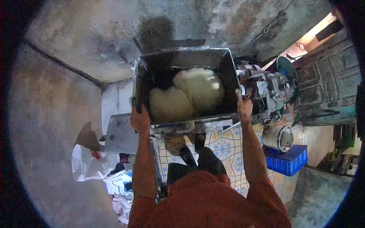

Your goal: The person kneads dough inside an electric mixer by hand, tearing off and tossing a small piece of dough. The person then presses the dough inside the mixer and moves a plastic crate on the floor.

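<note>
Ahead of me is a large dark rectangular metal trough (182, 57), open at the top, with pale streaks along its rim. Two big lumps of pale dough (199, 85) lie in it, pressed against each other. At the trough's near left corner, my left hand (140, 121) is closed on the rim. My right hand (244, 107) grips the right side, its fingers over the edge. Both arms reach straight forward. The undersides of both hands are hidden.
A machine with metal parts (272, 89) stands close on the right. Below it, a metal pot (277, 137) rests on a blue plastic crate (287, 161). White sacks (91, 165) lie at lower left beside a grey panel (121, 133). The floor is patterned tile (224, 146).
</note>
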Motion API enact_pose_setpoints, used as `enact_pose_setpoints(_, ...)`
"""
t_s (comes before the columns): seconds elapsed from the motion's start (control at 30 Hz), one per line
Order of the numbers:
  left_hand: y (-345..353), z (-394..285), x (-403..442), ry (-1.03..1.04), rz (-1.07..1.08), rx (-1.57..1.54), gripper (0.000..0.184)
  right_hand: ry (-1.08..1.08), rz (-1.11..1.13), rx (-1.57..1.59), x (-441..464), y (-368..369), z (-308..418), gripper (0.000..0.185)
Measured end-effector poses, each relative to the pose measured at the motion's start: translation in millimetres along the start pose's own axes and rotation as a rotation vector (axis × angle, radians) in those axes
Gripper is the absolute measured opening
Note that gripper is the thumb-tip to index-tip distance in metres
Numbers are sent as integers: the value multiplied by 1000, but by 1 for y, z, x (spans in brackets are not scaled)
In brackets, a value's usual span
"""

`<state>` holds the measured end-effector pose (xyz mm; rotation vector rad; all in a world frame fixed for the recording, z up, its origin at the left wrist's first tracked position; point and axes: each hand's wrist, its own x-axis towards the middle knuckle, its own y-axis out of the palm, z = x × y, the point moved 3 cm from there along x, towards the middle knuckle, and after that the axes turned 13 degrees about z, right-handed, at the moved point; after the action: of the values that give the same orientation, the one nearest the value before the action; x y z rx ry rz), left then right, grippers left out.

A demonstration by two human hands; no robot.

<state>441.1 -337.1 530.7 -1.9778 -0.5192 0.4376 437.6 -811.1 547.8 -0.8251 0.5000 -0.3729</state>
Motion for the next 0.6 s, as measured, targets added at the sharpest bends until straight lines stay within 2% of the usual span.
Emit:
enact_pose_setpoints(0.17, -8, -7, -3, -24, 24, -84, 48, 28, -16, 5, -6, -2, 9, 78)
enact_pose_setpoints(0.27, -4, -3, -1, 25, -29, -60, 51, -28, -61, 33, -13, -6, 14, 77)
enact_pose_setpoints(0.33, -17, -14, -10, 88, -19, -208, 56, -27, -44, 78, -14, -6, 16, 76)
enact_pose_setpoints(0.43, -24, -18, -8, -40, 81, -147, 62, -109, -29, 76, -18, -10, 23, 75)
enact_pose_setpoints(0.57, -17, -13, -5, -31, 58, -158, 62, -108, -54, 62, -16, -5, 19, 74)
enact_pose_setpoints(0.6, -8, -7, -2, -27, 23, -93, 61, -154, -63, 163, -18, -5, 22, 72)
